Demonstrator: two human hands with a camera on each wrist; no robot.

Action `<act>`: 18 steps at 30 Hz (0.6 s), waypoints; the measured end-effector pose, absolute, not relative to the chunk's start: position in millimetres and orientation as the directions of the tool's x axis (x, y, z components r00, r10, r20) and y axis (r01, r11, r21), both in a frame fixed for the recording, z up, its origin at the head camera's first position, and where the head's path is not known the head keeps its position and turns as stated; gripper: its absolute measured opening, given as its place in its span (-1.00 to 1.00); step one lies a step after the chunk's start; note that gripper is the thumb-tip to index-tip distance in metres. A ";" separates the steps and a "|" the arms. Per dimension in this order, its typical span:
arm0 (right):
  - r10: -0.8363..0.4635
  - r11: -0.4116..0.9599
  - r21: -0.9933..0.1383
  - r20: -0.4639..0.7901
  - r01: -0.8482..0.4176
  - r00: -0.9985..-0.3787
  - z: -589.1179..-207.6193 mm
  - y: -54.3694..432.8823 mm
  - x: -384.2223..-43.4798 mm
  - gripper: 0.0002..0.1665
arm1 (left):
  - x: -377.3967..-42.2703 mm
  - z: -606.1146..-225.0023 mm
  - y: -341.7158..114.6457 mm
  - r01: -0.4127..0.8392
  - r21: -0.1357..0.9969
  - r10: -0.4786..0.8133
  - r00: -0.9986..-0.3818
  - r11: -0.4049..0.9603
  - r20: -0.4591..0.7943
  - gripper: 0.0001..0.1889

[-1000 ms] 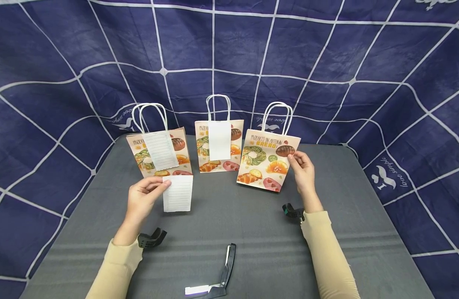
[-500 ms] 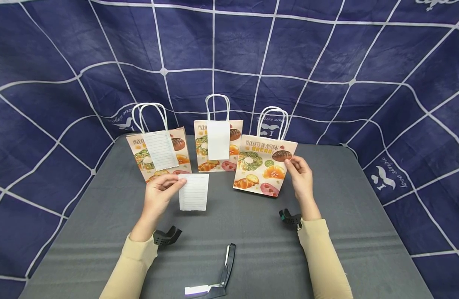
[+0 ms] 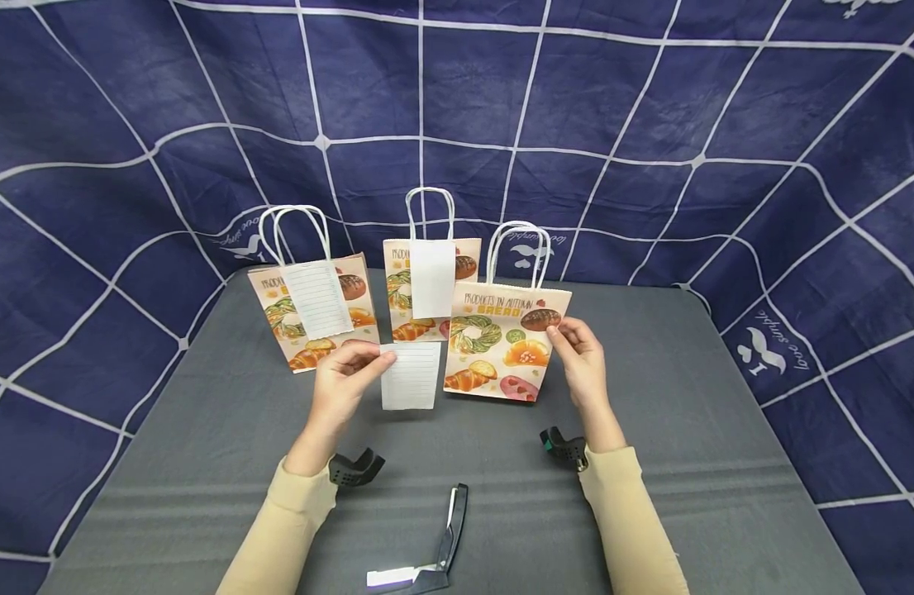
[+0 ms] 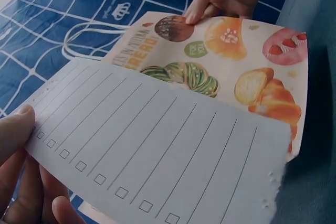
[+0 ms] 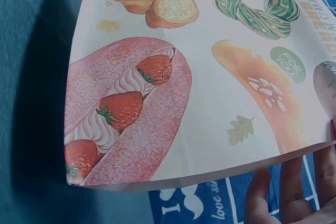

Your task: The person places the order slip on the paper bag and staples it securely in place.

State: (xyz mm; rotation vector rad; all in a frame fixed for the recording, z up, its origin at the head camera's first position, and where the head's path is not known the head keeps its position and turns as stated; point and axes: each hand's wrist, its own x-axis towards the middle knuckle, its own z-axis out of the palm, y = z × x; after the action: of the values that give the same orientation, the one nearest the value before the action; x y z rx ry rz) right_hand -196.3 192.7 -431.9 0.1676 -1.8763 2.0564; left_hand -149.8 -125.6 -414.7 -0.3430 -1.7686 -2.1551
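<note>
My left hand (image 3: 341,392) pinches a lined sheet of paper (image 3: 411,380) by its left edge; the left wrist view shows small checkboxes along one side of this sheet (image 4: 157,145). Just right of it, my right hand (image 3: 582,355) pinches the right edge of a paper gift bag (image 3: 502,343) printed with breads and fruit, its white handles up. The bag looks slightly tilted and partly overlaps the middle bag. In the right wrist view the bag's printed front (image 5: 199,98) fills most of the picture, with fingers behind its edge.
At the back left leans a matching bag (image 3: 356,289) with a lined sheet (image 3: 319,299) on its front. Behind the held bag stands a middle bag (image 3: 399,285) bearing a blank white sheet (image 3: 433,279). A dark stapler (image 3: 449,537) lies opened out on the grey table (image 3: 695,463).
My left hand has carried the lined sheet to the right. My right hand has brought its bag left and nearer, so sheet and bag are now close together.
</note>
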 end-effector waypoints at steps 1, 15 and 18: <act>0.167 -0.067 -0.941 0.316 -0.330 -0.934 -432.0 190.9 -195.5 -0.90 | -149.9 -415.0 -124.3 0.405 0.897 -0.103 -0.914 -0.176 0.393 -0.88; 0.128 -0.071 -0.943 0.316 -0.326 -0.940 -433.7 170.8 -184.1 -0.87 | -154.0 -414.2 -107.5 0.427 0.873 -0.146 -0.904 -0.233 0.403 -0.79; 0.117 -0.073 -0.942 0.319 -0.329 -0.940 -434.2 167.7 -181.5 -0.84 | -155.4 -413.8 -104.0 0.442 0.869 -0.148 -0.897 -0.223 0.418 -0.75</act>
State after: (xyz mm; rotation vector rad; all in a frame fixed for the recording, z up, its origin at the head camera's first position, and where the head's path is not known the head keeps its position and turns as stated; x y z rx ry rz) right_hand -181.5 167.7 -434.2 0.2289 -1.9023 2.0886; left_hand -155.4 -104.0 -413.8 -0.3476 -1.6665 -2.1693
